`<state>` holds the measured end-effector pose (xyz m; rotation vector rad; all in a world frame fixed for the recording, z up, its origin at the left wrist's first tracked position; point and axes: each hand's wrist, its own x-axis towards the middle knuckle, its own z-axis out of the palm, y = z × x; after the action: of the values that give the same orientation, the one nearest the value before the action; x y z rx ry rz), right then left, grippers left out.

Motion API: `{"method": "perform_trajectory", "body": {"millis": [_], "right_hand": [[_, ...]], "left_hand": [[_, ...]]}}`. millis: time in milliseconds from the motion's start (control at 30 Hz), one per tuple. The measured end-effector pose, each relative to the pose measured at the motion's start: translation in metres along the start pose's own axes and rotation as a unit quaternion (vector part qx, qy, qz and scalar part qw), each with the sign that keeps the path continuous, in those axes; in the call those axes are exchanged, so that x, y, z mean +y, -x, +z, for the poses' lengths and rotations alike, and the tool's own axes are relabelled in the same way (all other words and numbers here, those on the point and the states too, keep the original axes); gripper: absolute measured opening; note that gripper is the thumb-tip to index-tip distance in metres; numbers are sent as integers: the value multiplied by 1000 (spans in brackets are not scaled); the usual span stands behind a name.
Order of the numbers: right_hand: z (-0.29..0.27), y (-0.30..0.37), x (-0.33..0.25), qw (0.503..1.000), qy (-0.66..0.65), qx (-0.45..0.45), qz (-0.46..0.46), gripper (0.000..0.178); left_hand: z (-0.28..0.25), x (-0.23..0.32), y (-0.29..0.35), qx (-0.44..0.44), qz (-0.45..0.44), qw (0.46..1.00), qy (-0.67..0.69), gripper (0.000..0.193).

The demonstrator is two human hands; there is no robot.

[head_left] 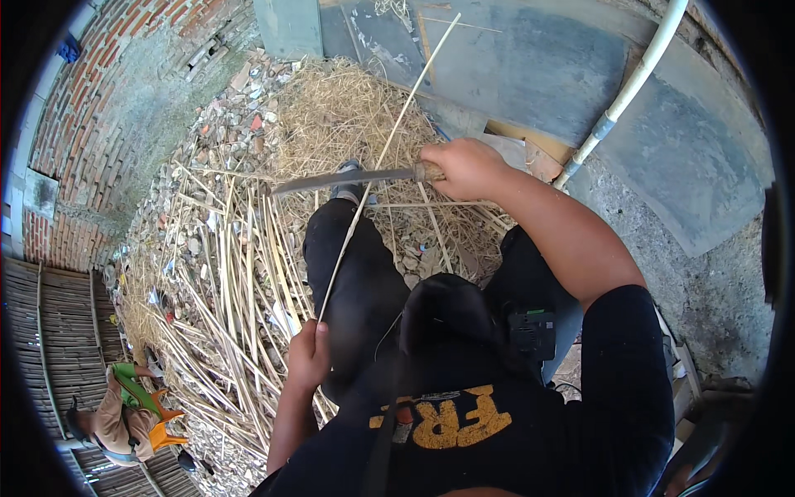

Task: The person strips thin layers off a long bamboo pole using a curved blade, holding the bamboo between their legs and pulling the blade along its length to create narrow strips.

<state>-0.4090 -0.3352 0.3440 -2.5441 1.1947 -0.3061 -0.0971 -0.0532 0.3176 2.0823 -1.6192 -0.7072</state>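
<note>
Soft daylight, faint shadows
Black fisheye rim; the brick wall (87,132) curves near it, the pale pipe (642,74) looks bright, and the black trousers (352,265) lose detail.

The strip (354,222) is pale tan, the blade (331,181) dull grey.

2 hands (472,170) (309,358): 1 machete (344,180), 1 strip (354,221)

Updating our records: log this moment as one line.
left hand: holds thin strip | right hand: grips knife | knife crosses strip in view, contact unclear | nearby: loose strips
</note>
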Motion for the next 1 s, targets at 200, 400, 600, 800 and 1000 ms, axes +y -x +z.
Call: {"method": "perform_trajectory", "body": {"millis": [200, 400, 600, 800, 1000], "right_hand": [[9, -10, 8, 1000, -9, -7, -28, 24], [-13, -3, 0, 999, -26, 22, 13, 23], [-8, -2, 14, 998, -6, -47, 35, 24], [-6, 1, 1, 1000, -6, -20, 21, 26], [-8, -1, 0, 997, -41, -59, -14, 27]], "left_hand": [[5, -15, 1, 21, 26, 998, -50, 40], [-6, -5, 15, 10, 22, 1000, -17, 42], [5, -13, 31, -28, 0, 999, 22, 43], [4, -20, 29, -20, 7, 999, 30, 44], [9, -26, 23, -24, 4, 999, 45, 42]]}}
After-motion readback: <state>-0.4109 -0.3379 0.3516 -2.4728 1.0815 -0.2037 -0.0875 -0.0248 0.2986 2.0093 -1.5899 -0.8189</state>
